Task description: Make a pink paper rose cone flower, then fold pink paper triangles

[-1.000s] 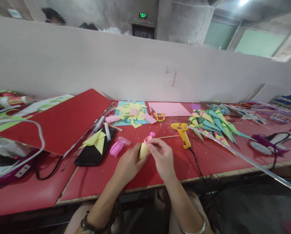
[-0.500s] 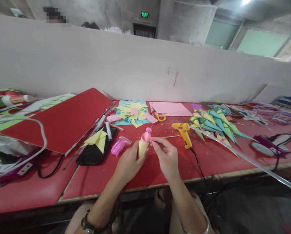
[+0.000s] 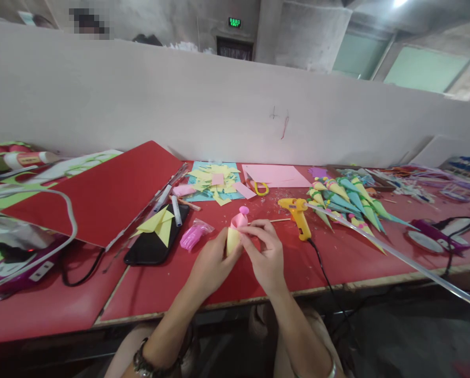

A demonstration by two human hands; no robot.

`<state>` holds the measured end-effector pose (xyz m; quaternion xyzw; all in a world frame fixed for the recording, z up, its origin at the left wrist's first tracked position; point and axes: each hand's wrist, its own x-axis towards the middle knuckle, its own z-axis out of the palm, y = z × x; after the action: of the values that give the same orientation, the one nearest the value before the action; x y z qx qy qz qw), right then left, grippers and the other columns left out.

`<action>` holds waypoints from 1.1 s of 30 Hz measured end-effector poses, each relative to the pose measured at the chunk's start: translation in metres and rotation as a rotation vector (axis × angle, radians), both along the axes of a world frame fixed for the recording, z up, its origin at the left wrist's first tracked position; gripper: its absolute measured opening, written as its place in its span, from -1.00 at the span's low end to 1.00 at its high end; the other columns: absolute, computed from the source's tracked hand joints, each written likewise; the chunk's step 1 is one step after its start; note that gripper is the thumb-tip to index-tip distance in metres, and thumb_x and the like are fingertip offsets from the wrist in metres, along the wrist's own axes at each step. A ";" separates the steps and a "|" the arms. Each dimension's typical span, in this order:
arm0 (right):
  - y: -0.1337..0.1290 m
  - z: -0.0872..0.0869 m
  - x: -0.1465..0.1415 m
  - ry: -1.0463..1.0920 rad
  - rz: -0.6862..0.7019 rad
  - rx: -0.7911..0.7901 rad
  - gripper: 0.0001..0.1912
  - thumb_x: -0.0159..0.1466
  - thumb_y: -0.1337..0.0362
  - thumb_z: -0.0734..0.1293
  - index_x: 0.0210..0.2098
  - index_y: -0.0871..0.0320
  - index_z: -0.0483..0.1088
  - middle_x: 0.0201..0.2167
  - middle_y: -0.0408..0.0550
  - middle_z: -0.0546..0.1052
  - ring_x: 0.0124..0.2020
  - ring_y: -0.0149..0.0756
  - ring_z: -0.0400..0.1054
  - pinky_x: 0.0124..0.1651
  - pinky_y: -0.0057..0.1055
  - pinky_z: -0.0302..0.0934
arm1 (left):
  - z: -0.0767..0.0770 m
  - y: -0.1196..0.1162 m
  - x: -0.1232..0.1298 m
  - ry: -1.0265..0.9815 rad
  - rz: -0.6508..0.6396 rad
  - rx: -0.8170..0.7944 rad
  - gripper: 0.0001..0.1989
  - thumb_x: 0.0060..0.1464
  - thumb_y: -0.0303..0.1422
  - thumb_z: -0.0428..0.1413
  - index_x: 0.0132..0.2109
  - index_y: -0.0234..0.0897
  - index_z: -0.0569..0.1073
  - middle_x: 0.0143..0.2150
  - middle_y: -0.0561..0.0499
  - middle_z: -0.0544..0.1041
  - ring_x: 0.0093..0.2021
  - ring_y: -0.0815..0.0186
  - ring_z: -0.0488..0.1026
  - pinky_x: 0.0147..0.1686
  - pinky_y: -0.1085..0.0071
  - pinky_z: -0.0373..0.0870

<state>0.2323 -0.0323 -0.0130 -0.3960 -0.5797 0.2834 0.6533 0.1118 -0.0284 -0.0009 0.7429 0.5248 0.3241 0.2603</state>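
Observation:
My left hand [image 3: 213, 257] is closed round a small yellow paper cone [image 3: 233, 241] with a pink paper roll [image 3: 240, 220] at its top and a bright pink round piece [image 3: 243, 210] above that. From the other side, my right hand [image 3: 265, 249] pinches at the upper rim of the cone; its thumb and fingertips touch the paper there. Whether a small piece lies between those fingertips is hidden. To the right of the hands lies a yellow hot glue gun [image 3: 299, 215] with a clear glue stick [image 3: 396, 252] sticking out of its back.
Finished paper cones [image 3: 345, 202] are piled right of the glue gun. Yellow paper pieces [image 3: 213, 181], scissors [image 3: 261, 189] and pink sheets [image 3: 276, 176] lie behind. A phone [image 3: 156, 247], pink bag [image 3: 195, 234] and red board [image 3: 112, 194] are at left. The glue gun's cord [image 3: 323, 273] runs over the table edge.
My right hand has shifted inward, and its fingertips now press on the cone's rim instead of beside it. The cone has moved slightly right and down in the view.

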 end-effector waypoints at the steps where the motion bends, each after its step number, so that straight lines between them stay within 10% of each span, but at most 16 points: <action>1: 0.000 0.000 0.000 0.014 0.012 -0.005 -0.86 0.13 0.33 0.30 -0.34 0.06 0.49 -0.31 -0.09 0.31 -0.23 -0.32 0.28 -0.21 -0.39 0.24 | 0.000 0.000 0.000 -0.004 -0.005 -0.001 -0.76 0.11 -0.23 -0.12 -0.25 -0.32 0.30 -0.39 -0.03 0.47 -0.42 0.28 0.37 -0.47 0.45 0.19; 23: 0.000 0.000 0.000 0.012 -0.001 -0.024 -0.87 0.12 0.29 0.31 -0.36 0.01 0.51 -0.35 -0.12 0.24 -0.25 -0.33 0.22 -0.15 -0.39 0.18 | 0.001 -0.002 0.003 -0.034 -0.028 -0.017 -0.78 0.11 -0.23 -0.12 -0.31 -0.30 0.27 -0.45 0.04 0.42 -0.50 0.35 0.31 -0.52 0.48 0.15; 33: 0.001 0.000 -0.006 0.322 0.181 -0.119 -0.68 0.09 0.26 0.32 -0.16 0.07 0.25 -0.08 -0.03 0.36 -0.12 -0.32 0.29 -0.10 -0.38 0.22 | 0.002 -0.003 0.003 -0.041 -0.045 0.001 -0.77 0.11 -0.22 -0.11 -0.27 -0.31 0.29 -0.44 0.01 0.43 -0.45 0.29 0.35 -0.49 0.45 0.19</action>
<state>0.2261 -0.0311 -0.0131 -0.3296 -0.4830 0.4344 0.6851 0.1149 -0.0317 0.0014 0.7478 0.5025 0.3335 0.2776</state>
